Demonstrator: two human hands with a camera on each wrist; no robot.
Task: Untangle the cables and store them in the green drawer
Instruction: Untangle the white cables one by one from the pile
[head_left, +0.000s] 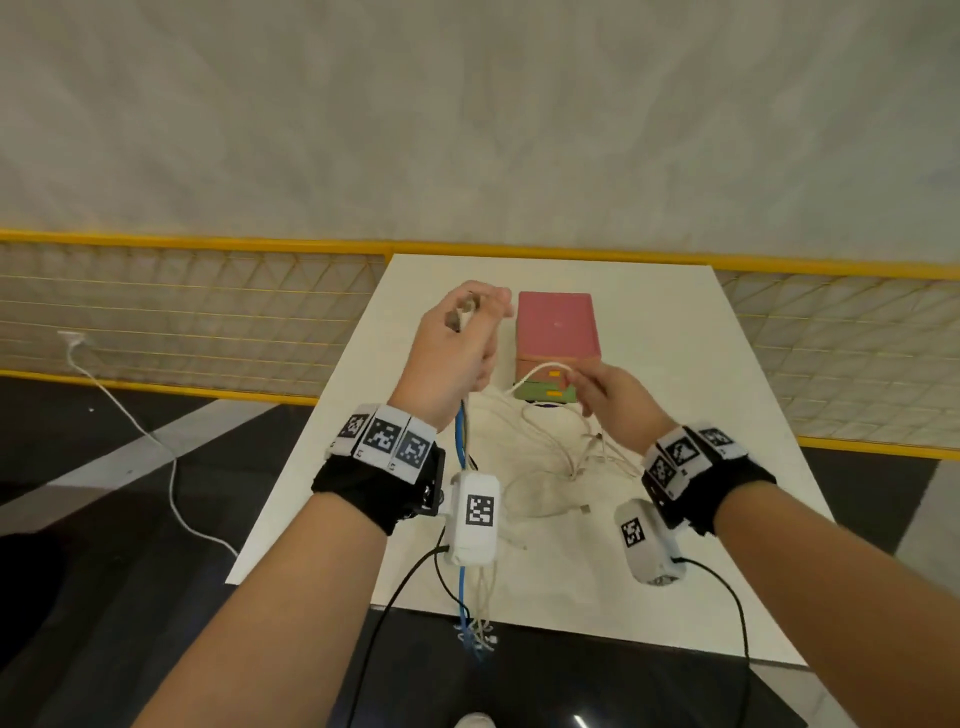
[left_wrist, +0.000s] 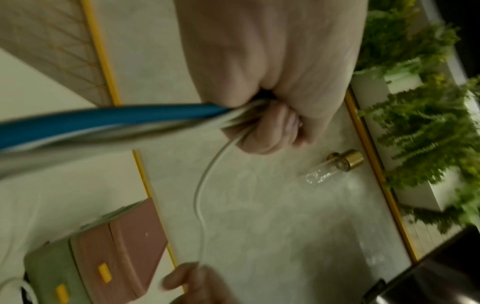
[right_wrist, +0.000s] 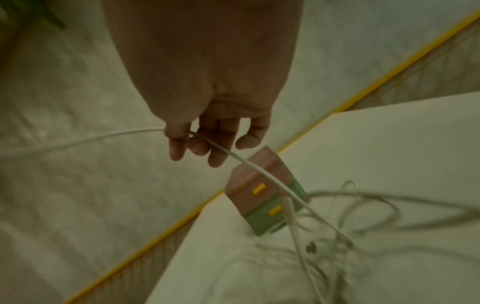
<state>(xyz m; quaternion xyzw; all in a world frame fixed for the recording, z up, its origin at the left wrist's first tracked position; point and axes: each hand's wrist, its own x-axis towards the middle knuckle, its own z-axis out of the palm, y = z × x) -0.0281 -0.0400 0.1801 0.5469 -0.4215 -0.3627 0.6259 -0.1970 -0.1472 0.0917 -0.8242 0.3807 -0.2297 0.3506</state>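
The left hand (head_left: 457, 358) is raised above the tabletop (head_left: 675, 364), fingers curled round a bundle of cables (left_wrist: 241, 115) that includes a blue cable (head_left: 460, 431). The bundle hangs down from the fist, passes the near tabletop edge and ends in a small cluster of connectors (head_left: 477, 640) below it. The right hand (head_left: 613, 402) is held lower, just in front of the drawer unit, and pinches a white cable (right_wrist: 249, 164) between thumb and forefinger; the other fingers are loosely extended. In the left wrist view this white cable runs in a slack curve from the left fist to the right fingertips (left_wrist: 182, 281).

The tabletop is white and rectangular. Behind it runs a yellow-framed mesh fence (head_left: 208, 312).

The drawer unit (head_left: 557, 332) stands near the middle of the tabletop. It has a pink top, a pink upper drawer with a yellow handle (right_wrist: 258, 188), and the green drawer (right_wrist: 262, 219) at the bottom, also with a yellow handle. Both drawers are closed.

A loose tangle of white cables (head_left: 561, 462) lies on the tabletop in front of the green drawer, between the two hands. The pinched white cable leads down into this tangle.

Both wrists carry black straps with marker tags (head_left: 384, 436).
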